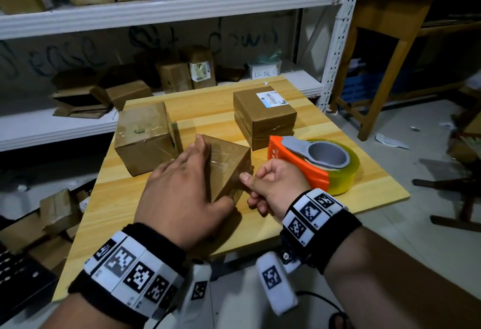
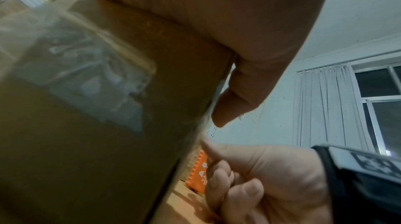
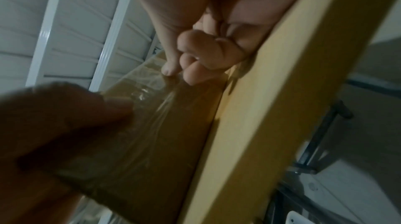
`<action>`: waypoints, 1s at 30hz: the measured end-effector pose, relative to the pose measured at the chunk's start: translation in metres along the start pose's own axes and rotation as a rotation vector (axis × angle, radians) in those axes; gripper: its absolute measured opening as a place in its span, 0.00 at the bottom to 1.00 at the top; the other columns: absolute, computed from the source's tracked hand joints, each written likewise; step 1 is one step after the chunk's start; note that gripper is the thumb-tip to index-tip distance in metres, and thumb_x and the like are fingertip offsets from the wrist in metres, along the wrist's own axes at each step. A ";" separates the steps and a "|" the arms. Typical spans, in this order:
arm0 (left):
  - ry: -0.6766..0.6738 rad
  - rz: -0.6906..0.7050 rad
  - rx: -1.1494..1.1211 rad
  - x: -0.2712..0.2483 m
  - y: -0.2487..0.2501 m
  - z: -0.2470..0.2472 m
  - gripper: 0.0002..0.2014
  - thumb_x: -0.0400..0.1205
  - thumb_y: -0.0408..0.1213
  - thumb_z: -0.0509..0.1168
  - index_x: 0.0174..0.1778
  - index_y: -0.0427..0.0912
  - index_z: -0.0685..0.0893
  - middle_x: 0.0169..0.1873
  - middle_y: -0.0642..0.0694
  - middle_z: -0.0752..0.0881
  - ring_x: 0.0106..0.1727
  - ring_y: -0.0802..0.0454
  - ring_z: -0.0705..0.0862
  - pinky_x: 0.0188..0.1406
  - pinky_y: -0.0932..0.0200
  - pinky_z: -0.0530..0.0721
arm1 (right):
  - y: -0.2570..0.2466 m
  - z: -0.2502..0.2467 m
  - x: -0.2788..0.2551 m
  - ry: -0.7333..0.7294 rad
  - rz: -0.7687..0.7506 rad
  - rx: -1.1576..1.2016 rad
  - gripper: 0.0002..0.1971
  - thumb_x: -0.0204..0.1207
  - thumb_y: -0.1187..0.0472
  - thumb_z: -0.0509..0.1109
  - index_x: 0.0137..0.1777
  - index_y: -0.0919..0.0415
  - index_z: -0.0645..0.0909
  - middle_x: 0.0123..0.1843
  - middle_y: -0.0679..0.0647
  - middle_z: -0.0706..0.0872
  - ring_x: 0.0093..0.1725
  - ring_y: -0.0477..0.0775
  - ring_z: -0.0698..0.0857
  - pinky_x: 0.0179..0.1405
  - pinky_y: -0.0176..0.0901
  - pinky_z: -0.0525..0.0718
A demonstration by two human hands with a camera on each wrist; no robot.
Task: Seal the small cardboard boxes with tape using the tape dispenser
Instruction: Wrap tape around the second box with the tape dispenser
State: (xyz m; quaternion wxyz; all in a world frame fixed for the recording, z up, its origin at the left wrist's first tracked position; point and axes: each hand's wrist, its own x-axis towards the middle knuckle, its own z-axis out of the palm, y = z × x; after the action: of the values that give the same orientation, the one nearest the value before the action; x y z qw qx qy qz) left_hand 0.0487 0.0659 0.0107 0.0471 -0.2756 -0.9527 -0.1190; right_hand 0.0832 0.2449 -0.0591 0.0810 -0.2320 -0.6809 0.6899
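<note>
A small brown cardboard box wrapped in clear tape sits in the middle of the wooden table, one corner turned toward me. My left hand lies flat over its top, fingers stretched out and the thumb down its near face. My right hand has its fingers curled, and its thumb presses the tape against the box's right face. The tape dispenser, orange with a grey handle and a yellowish roll, rests on the table just behind the right hand, held by nobody.
Two more taped boxes stand on the table: one at the left, one with a white label at the back right. White metal shelving with several cardboard boxes runs behind. A wooden desk stands to the right.
</note>
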 end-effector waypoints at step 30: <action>-0.244 -0.413 -1.235 0.027 -0.034 0.009 0.20 0.88 0.48 0.66 0.72 0.40 0.88 0.64 0.36 0.90 0.56 0.44 0.92 0.55 0.56 0.88 | -0.035 0.054 -0.004 0.099 0.023 -0.003 0.50 0.62 0.31 0.74 0.85 0.47 0.70 0.78 0.51 0.84 0.74 0.61 0.85 0.74 0.64 0.84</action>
State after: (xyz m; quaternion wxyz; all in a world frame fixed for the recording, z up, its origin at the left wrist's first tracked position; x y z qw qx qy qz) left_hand 0.0070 0.0539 -0.0002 -0.2516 -0.0752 -0.7410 -0.6181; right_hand 0.0567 0.1965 -0.0258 0.1063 -0.2739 -0.6745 0.6773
